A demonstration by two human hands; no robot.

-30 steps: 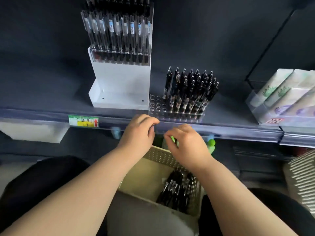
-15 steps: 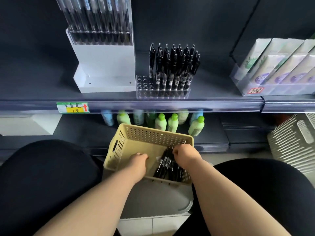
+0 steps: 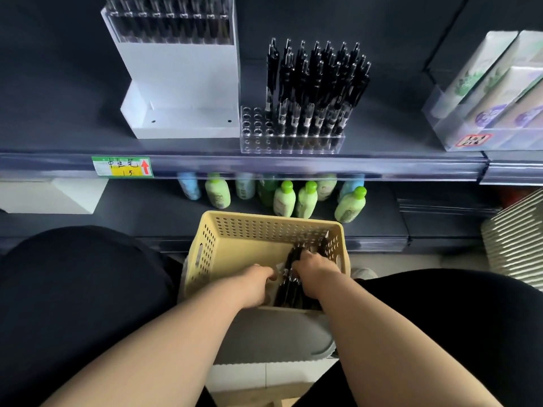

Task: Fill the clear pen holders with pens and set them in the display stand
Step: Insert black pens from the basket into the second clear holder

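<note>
Both hands down in the perforated yellow plastic basket point(image 3: 235, 230) w/ the loose black click pens point(image 3: 291, 284). Right hand point(image 3: 316, 276) curled shut on a bunch of them; left hand point(image 3: 254, 284) curled beside the pile, can't tell if it's holding any. Clear acrylic pen holder point(image 3: 293, 142) on shelf, part full, left holes empty. Pens likely light, stiff, slick: grab mid-barrel, few at a time

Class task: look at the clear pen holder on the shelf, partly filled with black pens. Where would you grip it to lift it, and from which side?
Grip the clear pen holder by its two short ends, low on the block, reaching in from the front edge of the shelf. The black pens stand upright and tall, so coming from above is blocked, and they crowd its right side, so probably lift it level to keep them standing.
</note>
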